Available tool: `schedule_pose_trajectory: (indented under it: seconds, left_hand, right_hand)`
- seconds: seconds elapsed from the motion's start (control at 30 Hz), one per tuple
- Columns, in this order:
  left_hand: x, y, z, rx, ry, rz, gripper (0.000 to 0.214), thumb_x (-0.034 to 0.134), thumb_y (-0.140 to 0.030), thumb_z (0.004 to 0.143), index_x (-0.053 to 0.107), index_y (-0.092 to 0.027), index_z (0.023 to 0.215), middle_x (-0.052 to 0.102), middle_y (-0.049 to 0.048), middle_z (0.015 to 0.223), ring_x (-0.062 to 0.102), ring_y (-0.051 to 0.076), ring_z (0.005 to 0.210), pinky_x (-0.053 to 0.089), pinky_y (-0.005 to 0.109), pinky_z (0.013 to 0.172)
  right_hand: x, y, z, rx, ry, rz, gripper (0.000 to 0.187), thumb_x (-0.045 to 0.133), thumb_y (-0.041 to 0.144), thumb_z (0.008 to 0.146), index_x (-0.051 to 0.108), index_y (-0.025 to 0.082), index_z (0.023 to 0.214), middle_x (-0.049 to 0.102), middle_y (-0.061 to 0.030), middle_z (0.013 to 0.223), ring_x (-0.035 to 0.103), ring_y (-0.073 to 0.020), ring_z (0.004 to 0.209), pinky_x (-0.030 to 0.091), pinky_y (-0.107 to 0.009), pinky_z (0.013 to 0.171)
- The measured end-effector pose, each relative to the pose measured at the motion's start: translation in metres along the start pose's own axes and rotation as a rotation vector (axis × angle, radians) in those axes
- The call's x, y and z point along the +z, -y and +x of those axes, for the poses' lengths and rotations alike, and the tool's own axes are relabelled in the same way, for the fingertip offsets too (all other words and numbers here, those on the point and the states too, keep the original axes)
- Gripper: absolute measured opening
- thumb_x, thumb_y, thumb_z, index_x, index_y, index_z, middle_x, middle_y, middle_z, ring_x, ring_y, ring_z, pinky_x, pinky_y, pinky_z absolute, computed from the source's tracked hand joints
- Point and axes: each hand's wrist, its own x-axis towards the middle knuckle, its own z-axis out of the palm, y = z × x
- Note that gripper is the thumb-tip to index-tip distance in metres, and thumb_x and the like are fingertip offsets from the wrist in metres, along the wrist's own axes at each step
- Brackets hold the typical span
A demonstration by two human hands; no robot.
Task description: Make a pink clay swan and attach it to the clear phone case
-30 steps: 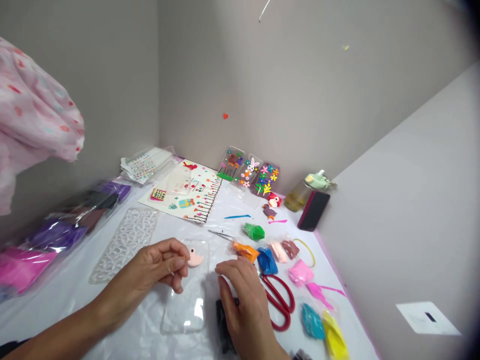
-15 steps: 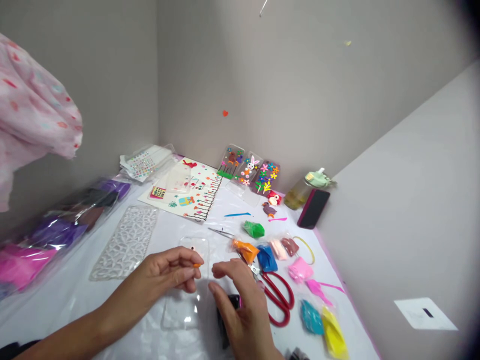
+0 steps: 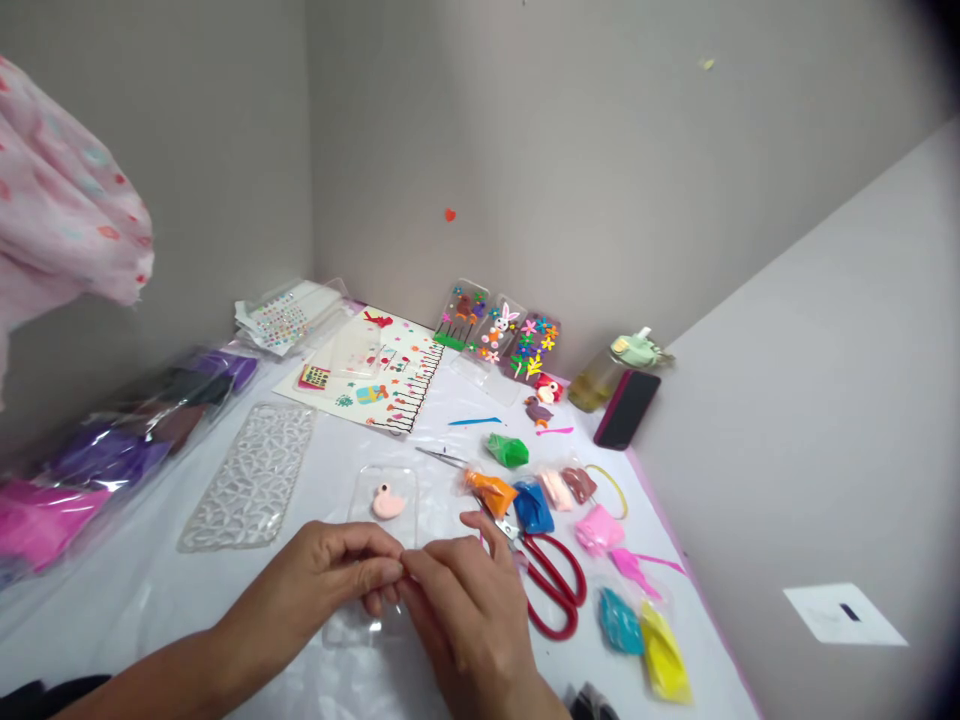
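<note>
My left hand [image 3: 341, 570] is closed in a pinch, its thumb and forefinger pressed together. Against those fingertips, the fingers of my right hand [image 3: 472, 610] are also drawn together. The small orange piece of clay seen in the left fingertips half a second ago is hidden between them now. Just beyond the hands, a pale pink clay bird [image 3: 388, 502] with a dark eye lies on a clear phone case [image 3: 409, 475]. My hands cover the nearer part of that case.
Red-handled scissors [image 3: 574, 590] lie right of my hands, among bagged clay: orange [image 3: 491, 493], blue [image 3: 534, 508], yellow [image 3: 666, 655]. A patterned clear case [image 3: 251, 480] is at left. Decorated cases [image 3: 499, 325] lean at the back, near a bottle [image 3: 592, 385] and a phone [image 3: 628, 410].
My right hand has moved left and its open fingers have closed against my left fingertips. Both hands are lower in view, uncovering the pink bird; the orange piece is out of sight.
</note>
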Motion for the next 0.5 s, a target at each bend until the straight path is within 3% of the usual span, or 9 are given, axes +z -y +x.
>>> schedule_pose_trajectory:
  seconds: [0.27,0.5]
  left_hand:
    - [-0.0016,0.0017,0.0031,-0.003,0.083,-0.068,0.033,0.072,-0.052,0.081,0.076,-0.019,0.08,0.068,-0.0027,0.065,0.062,0.016,0.065,0.047,0.026,0.068]
    - [-0.0064,0.0004,0.0011,-0.016,0.135,-0.121,0.033,0.079,-0.05,0.081,0.074,-0.017,0.078,0.067,-0.0024,0.064,0.061,0.014,0.063,0.049,0.024,0.067]
  right_hand:
    - [0.0001,0.0039,0.0024,0.011,0.008,-0.039,0.016,0.06,0.007,0.096,0.065,0.021,0.09,0.071,0.0023,0.074,0.064,-0.0128,0.063,0.038,-0.035,0.115]
    - [-0.0033,0.0029,0.0024,0.15,0.055,0.195,0.017,0.057,0.005,0.085,0.058,0.023,0.085,0.064,0.0037,0.072,0.064,-0.0135,0.068,0.052,-0.034,0.097]
